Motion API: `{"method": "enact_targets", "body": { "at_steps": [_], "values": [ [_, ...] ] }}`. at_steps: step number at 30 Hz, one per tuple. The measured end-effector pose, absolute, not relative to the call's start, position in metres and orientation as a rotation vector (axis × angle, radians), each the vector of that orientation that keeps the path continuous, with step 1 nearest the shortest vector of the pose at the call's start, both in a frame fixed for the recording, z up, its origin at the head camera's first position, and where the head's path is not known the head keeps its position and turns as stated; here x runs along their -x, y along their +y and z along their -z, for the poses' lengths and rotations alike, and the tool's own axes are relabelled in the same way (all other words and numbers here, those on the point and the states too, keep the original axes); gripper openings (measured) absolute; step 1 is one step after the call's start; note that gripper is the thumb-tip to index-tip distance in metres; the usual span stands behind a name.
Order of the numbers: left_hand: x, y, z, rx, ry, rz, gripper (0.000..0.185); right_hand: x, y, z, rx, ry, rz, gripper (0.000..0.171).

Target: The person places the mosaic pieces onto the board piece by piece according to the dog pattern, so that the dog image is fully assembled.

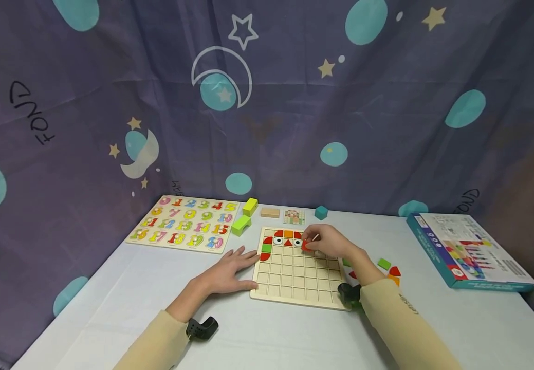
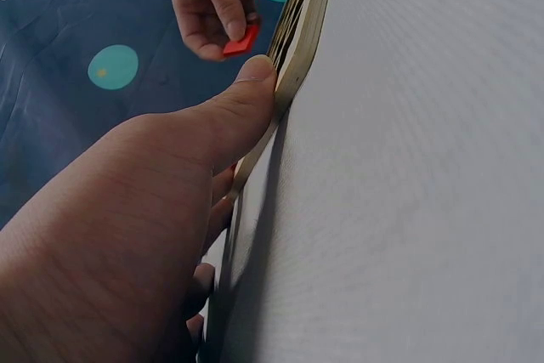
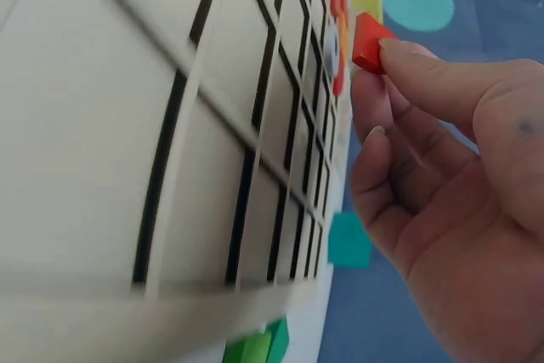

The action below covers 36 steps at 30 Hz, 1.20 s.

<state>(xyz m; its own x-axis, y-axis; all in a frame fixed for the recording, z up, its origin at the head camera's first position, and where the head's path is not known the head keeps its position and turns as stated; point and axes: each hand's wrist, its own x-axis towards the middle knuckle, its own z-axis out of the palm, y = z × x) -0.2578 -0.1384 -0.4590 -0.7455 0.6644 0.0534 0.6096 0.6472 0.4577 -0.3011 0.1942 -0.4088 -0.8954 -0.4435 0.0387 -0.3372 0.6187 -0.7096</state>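
Note:
A wooden grid board (image 1: 294, 282) lies on the white table, with red, orange, green and eye-marked pieces set along its far and left cells. My right hand (image 1: 329, 240) pinches a small red piece (image 3: 371, 43) between thumb and fingers, held over the board's far right part. At the board's left edge rests my left hand (image 1: 229, 271), fingers spread and straight. In the left wrist view its thumb (image 2: 251, 82) lies against the board's rim. A green piece (image 1: 265, 248) and a red quarter-round piece (image 1: 264, 256) fill cells near the left fingertips.
Loose pieces, among them a green one (image 1: 384, 263) and a red one (image 1: 394, 271), lie right of the board. A number puzzle (image 1: 181, 224) is at the back left beside green blocks (image 1: 241, 225). A pattern card (image 1: 294, 217), teal block (image 1: 321, 212) and box (image 1: 472, 252) stand farther off.

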Motion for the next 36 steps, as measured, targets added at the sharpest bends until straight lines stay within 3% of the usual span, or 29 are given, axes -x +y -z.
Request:
{"method": "enact_targets", "body": {
  "at_steps": [36],
  "values": [
    [0.256,-0.138,0.456,-1.06,2.736,-0.723,0.077,0.304,0.171,0.421,0.704,2.813,0.897,0.006]
  ]
}}
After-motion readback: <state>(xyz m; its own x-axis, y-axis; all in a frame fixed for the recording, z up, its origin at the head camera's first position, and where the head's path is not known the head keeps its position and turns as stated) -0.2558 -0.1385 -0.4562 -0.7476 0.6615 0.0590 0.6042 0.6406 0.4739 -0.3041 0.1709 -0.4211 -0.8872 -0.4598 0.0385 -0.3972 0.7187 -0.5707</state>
